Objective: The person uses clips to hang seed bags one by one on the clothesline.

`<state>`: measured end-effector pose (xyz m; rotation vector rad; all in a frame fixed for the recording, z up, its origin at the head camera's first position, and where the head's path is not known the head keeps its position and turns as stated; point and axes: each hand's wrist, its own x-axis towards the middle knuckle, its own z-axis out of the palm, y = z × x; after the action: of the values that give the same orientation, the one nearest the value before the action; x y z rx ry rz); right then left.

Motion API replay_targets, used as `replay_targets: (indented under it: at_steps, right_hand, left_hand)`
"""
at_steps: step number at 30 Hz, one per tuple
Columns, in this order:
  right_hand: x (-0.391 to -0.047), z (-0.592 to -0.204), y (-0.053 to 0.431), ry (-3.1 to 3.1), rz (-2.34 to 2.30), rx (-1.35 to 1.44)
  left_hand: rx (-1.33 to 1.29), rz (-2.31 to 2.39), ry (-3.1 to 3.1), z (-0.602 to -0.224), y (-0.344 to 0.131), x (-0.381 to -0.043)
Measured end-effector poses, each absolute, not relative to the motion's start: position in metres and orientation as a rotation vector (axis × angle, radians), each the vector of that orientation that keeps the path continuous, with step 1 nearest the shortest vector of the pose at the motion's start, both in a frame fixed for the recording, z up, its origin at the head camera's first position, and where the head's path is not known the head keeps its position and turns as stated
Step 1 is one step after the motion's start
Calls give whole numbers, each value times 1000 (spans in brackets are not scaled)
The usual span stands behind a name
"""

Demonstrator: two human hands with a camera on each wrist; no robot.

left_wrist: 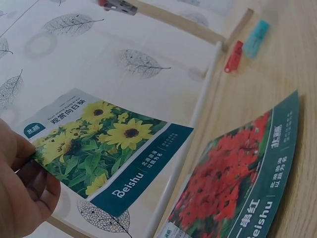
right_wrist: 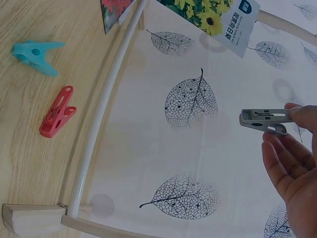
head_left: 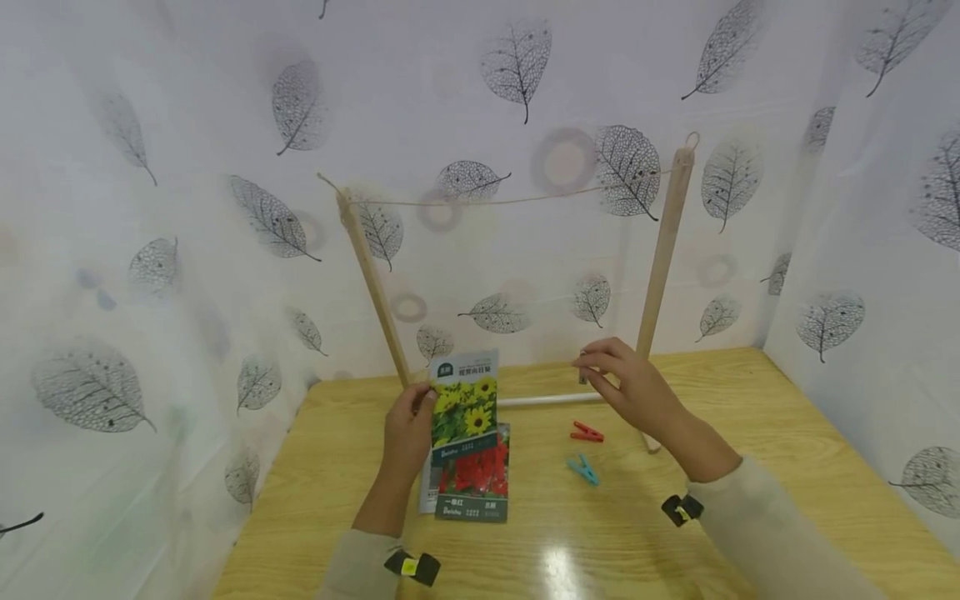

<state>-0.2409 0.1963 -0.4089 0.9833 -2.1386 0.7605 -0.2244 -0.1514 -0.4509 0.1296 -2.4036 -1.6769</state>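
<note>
Between thumb and fingers, my left hand (head_left: 408,427) pinches the left edge of a seed packet with yellow flowers (head_left: 467,408), raised above the tabletop. Below it lies a seed packet with red flowers (head_left: 472,479), its upper part covered in the head view. Part of another pale packet (head_left: 428,492) peeks out at its left. My right hand (head_left: 633,387), raised near the right post, pinches a grey clothespin (right_wrist: 265,118) by its handle end. A red clothespin (head_left: 587,432) and a teal clothespin (head_left: 582,469) lie on the table below that hand.
A wooden frame stands at the back, with a left post (head_left: 375,287) and a right post (head_left: 664,250). Thin twine (head_left: 517,201) runs between their tops, and a white rod (head_left: 551,401) crosses low down. Leaf-printed sheeting (head_left: 480,258) hangs behind the wood-grain table (head_left: 337,467).
</note>
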Motion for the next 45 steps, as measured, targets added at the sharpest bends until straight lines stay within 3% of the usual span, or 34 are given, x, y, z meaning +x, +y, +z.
replay_targets:
  at_steps: [45]
  right_hand:
    - [-242, -357, 185, -2104, 646, 1073]
  left_hand:
    - [68, -1641, -2317, -434, -157, -232]
